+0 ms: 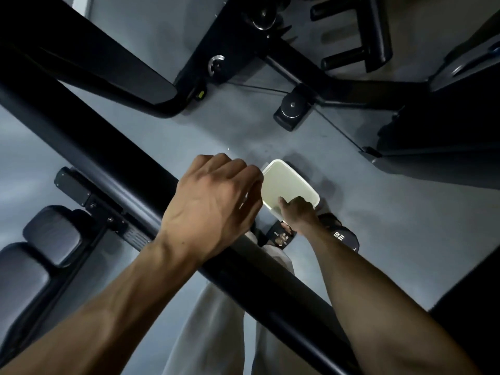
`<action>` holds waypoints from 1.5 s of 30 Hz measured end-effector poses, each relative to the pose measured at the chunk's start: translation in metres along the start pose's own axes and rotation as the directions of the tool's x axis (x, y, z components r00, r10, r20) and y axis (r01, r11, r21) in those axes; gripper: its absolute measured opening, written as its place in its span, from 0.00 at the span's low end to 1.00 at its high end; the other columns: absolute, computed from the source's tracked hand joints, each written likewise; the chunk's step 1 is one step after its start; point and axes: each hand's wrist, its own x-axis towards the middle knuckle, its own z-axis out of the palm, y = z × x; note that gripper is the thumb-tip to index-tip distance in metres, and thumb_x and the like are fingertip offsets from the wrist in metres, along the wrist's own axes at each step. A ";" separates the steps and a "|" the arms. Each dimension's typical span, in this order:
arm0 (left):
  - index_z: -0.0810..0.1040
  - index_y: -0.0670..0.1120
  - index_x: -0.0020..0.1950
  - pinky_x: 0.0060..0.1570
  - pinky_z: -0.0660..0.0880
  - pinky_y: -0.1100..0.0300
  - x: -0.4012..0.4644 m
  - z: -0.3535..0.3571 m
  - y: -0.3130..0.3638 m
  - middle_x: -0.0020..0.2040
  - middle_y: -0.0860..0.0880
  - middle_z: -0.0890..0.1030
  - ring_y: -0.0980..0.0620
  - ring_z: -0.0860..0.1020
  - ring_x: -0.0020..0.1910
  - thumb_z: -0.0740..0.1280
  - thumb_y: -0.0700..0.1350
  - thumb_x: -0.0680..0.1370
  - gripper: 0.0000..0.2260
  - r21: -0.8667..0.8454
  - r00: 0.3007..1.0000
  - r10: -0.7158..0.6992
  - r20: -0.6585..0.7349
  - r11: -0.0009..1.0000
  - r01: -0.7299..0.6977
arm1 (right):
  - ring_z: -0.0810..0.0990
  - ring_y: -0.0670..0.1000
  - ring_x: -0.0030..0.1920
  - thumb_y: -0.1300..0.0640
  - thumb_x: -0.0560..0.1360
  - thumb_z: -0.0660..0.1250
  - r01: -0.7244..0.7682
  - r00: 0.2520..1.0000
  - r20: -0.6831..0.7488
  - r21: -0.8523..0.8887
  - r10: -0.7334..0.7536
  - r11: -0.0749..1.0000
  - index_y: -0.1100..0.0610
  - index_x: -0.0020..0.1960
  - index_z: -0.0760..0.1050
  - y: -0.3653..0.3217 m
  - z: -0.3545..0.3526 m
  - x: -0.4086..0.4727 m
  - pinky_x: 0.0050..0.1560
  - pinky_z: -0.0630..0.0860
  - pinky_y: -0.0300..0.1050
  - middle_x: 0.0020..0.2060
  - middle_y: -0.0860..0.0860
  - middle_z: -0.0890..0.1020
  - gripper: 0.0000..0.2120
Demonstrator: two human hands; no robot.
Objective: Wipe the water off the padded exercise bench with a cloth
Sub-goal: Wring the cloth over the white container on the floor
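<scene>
Head view, looking straight down past both forearms to a grey gym floor (162, 147). Person stands w/ a thick black frame bar (113, 158) of a machine running diagonally from upper left to lower right, crossing in front of their pale trousers (216, 320).

Left hand (211, 201) sits on top of that bar, back of hand up, fingers curled over the far edge; looks like it grips the bar, though fingertips are hidden on the far side so can't confirm full wrap.

Right hand (296, 211) reaches down low to a white rectangular container (289, 182) on the floor, near the person's feet. Index finger points into the tub, other fingers bent under; too small and dim to tell if it pinches anything. Tub contents read as pale, flat; can't tell what's in it.

Black slides (343, 238) w/ white lettering on the feet, just beside the tub's near edge.

Padded exercise bench (51, 231): dark pads at lower left, beyond the bar, well apart from both hands. Can't see any water on the padding from here, lighting too dim. Cloth not identifiable in view.

More black machine parts up top: pulley wheel (216, 64), cable, foam rollers (349, 31) upper right.
</scene>
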 end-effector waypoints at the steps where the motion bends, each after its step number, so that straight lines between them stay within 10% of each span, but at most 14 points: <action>1: 0.80 0.48 0.51 0.52 0.73 0.49 0.000 0.000 -0.001 0.42 0.52 0.80 0.45 0.77 0.43 0.60 0.50 0.81 0.10 0.003 1.000 -0.008 0.004 1.000 0.008 | 0.79 0.65 0.60 0.40 0.84 0.51 0.012 1.000 0.006 -0.022 -0.012 1.000 0.68 0.64 0.75 -0.001 0.005 0.005 0.56 0.76 0.53 0.60 0.67 0.80 0.32; 27: 0.80 0.52 0.57 0.59 0.72 0.48 0.011 0.012 -0.004 0.49 0.52 0.84 0.44 0.80 0.54 0.57 0.53 0.79 0.14 0.113 0.949 -0.004 0.314 0.993 -0.033 | 0.81 0.66 0.55 0.46 0.85 0.53 0.039 0.998 -0.042 -0.185 -0.048 0.982 0.66 0.57 0.77 0.027 0.036 0.060 0.51 0.78 0.55 0.56 0.65 0.82 0.24; 34: 0.70 0.56 0.71 0.65 0.72 0.46 0.053 0.018 -0.016 0.61 0.52 0.80 0.46 0.77 0.61 0.52 0.57 0.84 0.18 0.145 0.806 0.171 0.567 0.942 -0.302 | 0.83 0.60 0.44 0.44 0.83 0.61 0.028 0.998 0.051 -0.039 -0.026 0.999 0.61 0.53 0.79 0.032 0.029 0.055 0.40 0.76 0.45 0.50 0.62 0.84 0.20; 41: 0.66 0.55 0.78 0.69 0.69 0.50 0.108 0.080 -0.026 0.72 0.50 0.73 0.46 0.71 0.71 0.57 0.53 0.86 0.20 0.147 0.529 0.156 0.834 0.862 -0.485 | 0.82 0.55 0.34 0.65 0.76 0.74 -0.095 0.969 0.238 0.130 0.062 0.987 0.62 0.47 0.76 0.040 0.024 0.065 0.30 0.82 0.45 0.41 0.57 0.80 0.06; 45: 0.69 0.51 0.75 0.63 0.68 0.54 0.114 0.083 -0.030 0.70 0.48 0.75 0.46 0.72 0.68 0.56 0.52 0.87 0.18 0.165 0.580 0.108 0.807 0.903 -0.397 | 0.80 0.53 0.31 0.57 0.80 0.70 -0.048 0.973 0.229 0.125 0.018 0.991 0.62 0.47 0.74 0.047 0.027 0.068 0.28 0.75 0.39 0.36 0.54 0.82 0.09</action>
